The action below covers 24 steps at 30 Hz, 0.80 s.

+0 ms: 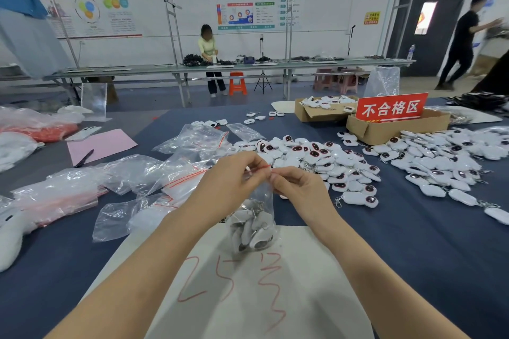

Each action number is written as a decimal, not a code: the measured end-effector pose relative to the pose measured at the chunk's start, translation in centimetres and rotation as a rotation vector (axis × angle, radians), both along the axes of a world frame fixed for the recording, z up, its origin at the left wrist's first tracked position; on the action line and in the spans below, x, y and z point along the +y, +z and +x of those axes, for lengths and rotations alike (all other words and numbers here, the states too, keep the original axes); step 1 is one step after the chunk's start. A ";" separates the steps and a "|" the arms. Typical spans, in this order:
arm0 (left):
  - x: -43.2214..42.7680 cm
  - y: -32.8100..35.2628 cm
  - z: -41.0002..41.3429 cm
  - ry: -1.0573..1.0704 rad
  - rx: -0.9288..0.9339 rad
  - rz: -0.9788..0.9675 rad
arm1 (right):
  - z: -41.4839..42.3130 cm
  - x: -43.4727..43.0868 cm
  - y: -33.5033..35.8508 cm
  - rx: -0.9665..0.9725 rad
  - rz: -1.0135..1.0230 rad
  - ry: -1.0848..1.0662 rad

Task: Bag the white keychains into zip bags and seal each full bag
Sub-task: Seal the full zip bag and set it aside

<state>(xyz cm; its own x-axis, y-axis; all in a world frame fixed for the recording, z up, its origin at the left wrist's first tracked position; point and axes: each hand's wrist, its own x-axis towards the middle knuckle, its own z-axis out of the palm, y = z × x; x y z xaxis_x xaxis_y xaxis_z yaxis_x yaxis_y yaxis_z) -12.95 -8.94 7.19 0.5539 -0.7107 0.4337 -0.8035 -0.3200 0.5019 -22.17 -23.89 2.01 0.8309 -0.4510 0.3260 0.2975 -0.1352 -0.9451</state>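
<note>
A clear zip bag (254,226) with several white keychains inside hangs over a white sheet (275,297) marked with red writing. My left hand (234,181) and my right hand (296,184) both pinch the bag's red zip strip at its top edge, fingertips close together. A big heap of loose white keychains (325,162) with dark red eyes lies on the blue table cloth behind my hands, and a second heap (446,162) spreads to the right. Empty zip bags (179,173) lie scattered at the left.
Two cardboard boxes (385,126) stand at the back right, one carrying a red sign. A pink sheet (102,143) with a pen, a phone and bagged goods lie at the left. Two people are at the far workbench and near the door.
</note>
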 end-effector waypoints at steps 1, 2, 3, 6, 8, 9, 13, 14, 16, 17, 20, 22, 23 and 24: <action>0.1 0.0 0.0 0.007 -0.018 0.022 | -0.1 0.0 0.0 0.002 0.007 -0.002; 0.2 0.0 0.0 0.015 -0.034 0.037 | -0.1 0.0 -0.1 0.005 0.015 0.006; 0.3 0.0 0.0 0.023 -0.041 0.040 | 0.0 0.2 -0.1 0.005 0.033 0.024; 0.4 0.0 -0.1 0.039 -0.019 0.024 | 0.4 1.1 0.1 -0.018 0.066 0.019; 0.4 0.0 0.0 0.048 -0.008 0.035 | 0.8 1.5 0.1 -0.032 0.060 -0.024; 0.4 0.0 0.0 0.046 -0.004 0.043 | 0.9 1.7 0.0 -0.034 0.067 -0.034; 0.6 0.2 0.0 0.031 -0.006 0.074 | 1.2 2.4 -0.1 -0.037 0.137 -0.062; 0.5 0.2 -0.1 0.033 -0.014 0.082 | 1.3 2.7 -0.1 -0.037 0.143 -0.088; 0.4 0.2 -0.3 0.063 -0.051 0.097 | 1.8 3.2 0.0 -0.046 0.169 -0.138; 0.3 0.3 -0.3 0.087 -0.071 0.103 | 2.0 3.5 0.1 -0.048 0.209 -0.142; -0.1 0.4 -0.3 0.138 -0.110 0.107 | 2.2 4.2 0.3 -0.046 0.349 -0.076; -0.2 0.5 -0.4 0.164 -0.121 0.105 | 2.1 4.2 0.4 -0.050 0.390 -0.076; -0.1 0.5 -0.5 0.165 -0.113 0.107 | 2.1 4.2 0.4 -0.051 0.401 -0.086; -0.1 0.4 -0.5 0.156 -0.092 0.105 | 2.1 4.2 0.4 -0.045 0.398 -0.105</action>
<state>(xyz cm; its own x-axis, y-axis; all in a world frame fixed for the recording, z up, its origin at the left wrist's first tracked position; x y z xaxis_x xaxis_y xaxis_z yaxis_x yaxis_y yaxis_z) -13.42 -9.08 7.60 0.6228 -0.6629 0.4156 -0.7807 -0.4911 0.3865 -20.03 -19.74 2.40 0.7628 -0.6304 0.1439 0.3437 0.2068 -0.9160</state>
